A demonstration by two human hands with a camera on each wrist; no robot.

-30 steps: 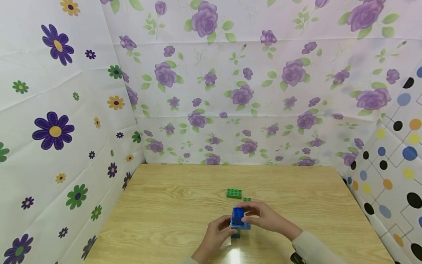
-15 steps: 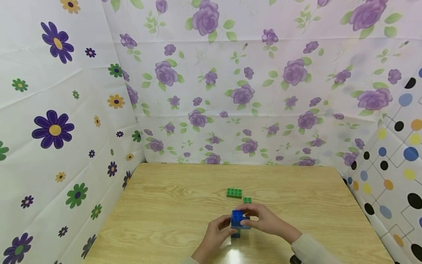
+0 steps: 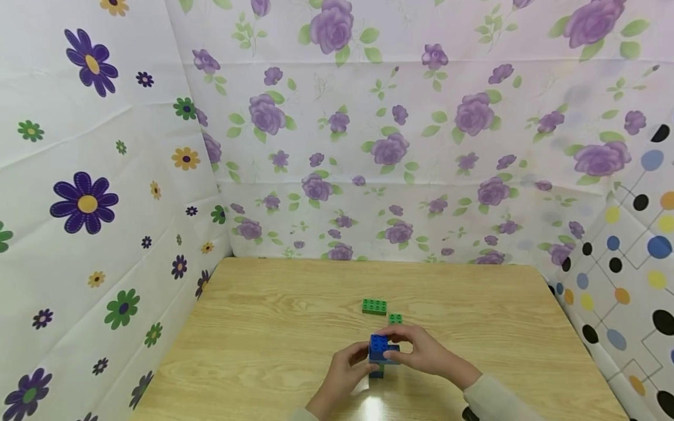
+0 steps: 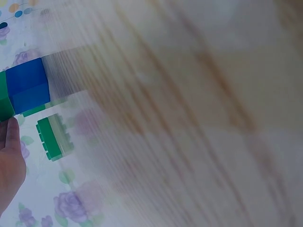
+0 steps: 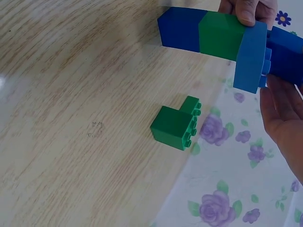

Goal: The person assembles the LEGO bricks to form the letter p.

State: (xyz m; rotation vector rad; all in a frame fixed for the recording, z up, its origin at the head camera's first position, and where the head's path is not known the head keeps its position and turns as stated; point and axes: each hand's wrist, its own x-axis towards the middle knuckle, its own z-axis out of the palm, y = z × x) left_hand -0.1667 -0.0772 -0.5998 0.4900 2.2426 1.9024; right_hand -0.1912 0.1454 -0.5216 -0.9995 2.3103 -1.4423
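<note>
A short tower of toy building bricks stands between the hands near the front. From the bottom it has a dark blue brick (image 5: pixel 179 29), a green brick (image 5: pixel 219 37) and a wider light blue brick (image 5: pixel 250 59). Over the left end of the light blue brick is another dark blue brick (image 3: pixel 378 344), pinched by my right hand (image 3: pixel 425 352) between thumb and fingers. Bare studs show beside it in the right wrist view. My left hand (image 3: pixel 343 374) grips the tower from the left, its thumb at the green and light blue bricks.
Behind the tower on the wooden table (image 3: pixel 274 327) lie a long green brick (image 3: pixel 374 307) and a smaller green brick (image 3: pixel 395 319). Flower-printed cloth (image 3: pixel 337 152) hangs at the back and left, dotted cloth (image 3: pixel 621 295) at the right.
The top dark blue brick has turned and shifted slightly left over the light blue brick, with my right hand dropping a little. My left hand keeps its hold. The last half second shows almost no movement.
</note>
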